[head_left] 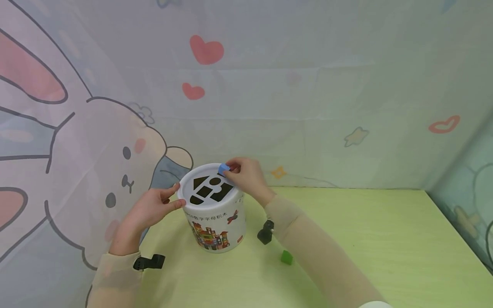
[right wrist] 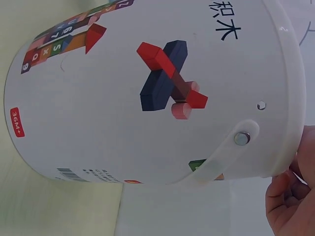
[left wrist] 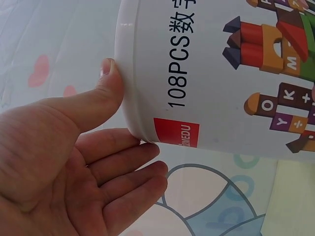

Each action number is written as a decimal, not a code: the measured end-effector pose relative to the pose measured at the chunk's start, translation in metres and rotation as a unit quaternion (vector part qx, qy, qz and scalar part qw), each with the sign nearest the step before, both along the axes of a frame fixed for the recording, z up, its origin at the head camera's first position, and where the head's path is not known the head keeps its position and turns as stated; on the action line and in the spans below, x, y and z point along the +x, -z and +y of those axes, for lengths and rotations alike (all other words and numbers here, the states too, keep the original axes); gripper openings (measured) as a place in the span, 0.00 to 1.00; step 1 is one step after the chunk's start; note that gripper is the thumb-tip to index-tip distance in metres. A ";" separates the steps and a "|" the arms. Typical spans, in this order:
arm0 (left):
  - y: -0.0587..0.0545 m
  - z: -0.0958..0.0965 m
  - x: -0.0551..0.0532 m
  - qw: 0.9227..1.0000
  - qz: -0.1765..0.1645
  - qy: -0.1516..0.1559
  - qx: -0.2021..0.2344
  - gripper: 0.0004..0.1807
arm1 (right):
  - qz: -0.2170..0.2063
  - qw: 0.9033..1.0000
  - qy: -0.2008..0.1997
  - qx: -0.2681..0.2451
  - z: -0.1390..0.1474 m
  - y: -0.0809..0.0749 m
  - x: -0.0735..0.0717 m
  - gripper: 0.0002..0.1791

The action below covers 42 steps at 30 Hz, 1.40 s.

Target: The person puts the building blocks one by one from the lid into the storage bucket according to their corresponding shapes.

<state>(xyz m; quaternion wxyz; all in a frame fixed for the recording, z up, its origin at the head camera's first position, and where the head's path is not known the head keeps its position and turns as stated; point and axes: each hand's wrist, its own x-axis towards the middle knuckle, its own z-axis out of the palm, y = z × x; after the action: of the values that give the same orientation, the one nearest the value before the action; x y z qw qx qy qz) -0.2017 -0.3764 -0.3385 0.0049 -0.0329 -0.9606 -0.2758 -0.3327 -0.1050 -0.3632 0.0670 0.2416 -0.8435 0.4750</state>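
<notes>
A white shape-sorter bucket (head_left: 230, 229) with printed block pictures stands upright, its lid (head_left: 186, 184) cut with several dark shaped holes. At the lid's far right edge my right hand (head_left: 246, 177) pinches a small blue block (head_left: 223, 170) between thumb and fingers, over the holes. In the right wrist view the curled fingers (right wrist: 283, 194) show beside the rim, with the block hidden. My left hand (head_left: 152, 207) rests against the lid's left rim, thumb and fingers spread. The left wrist view has its thumb (left wrist: 110, 86) touching the rim, the other fingers fairly straight.
A small green block (head_left: 286, 257) lies on the pale green table (head_left: 366, 231), right of the bucket and close to my right forearm. The bucket's white handle (right wrist: 216, 160) hangs down its side. Behind the table is a printed cloth (head_left: 277, 94) with a rabbit and hearts.
</notes>
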 end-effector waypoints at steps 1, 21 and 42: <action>0.000 0.000 0.000 1.000 0.001 0.000 0.000 0.43 | 0.001 1.000 -0.001 0.005 0.000 0.000 0.000 0.14; 0.001 0.000 0.002 1.000 0.002 0.002 0.007 0.43 | 0.057 0.998 0.005 0.036 -0.004 0.005 0.001 0.15; 0.002 -0.001 0.002 1.000 0.000 -0.001 0.000 0.43 | 0.054 0.998 0.005 0.022 -0.002 0.010 0.001 0.16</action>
<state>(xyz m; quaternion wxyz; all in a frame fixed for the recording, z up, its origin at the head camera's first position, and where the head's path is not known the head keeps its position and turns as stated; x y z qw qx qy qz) -0.1997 -0.3773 -0.3405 0.0049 -0.0315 -0.9608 -0.2755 -0.3315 -0.1073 -0.3730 0.1091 0.2638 -0.8502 0.4423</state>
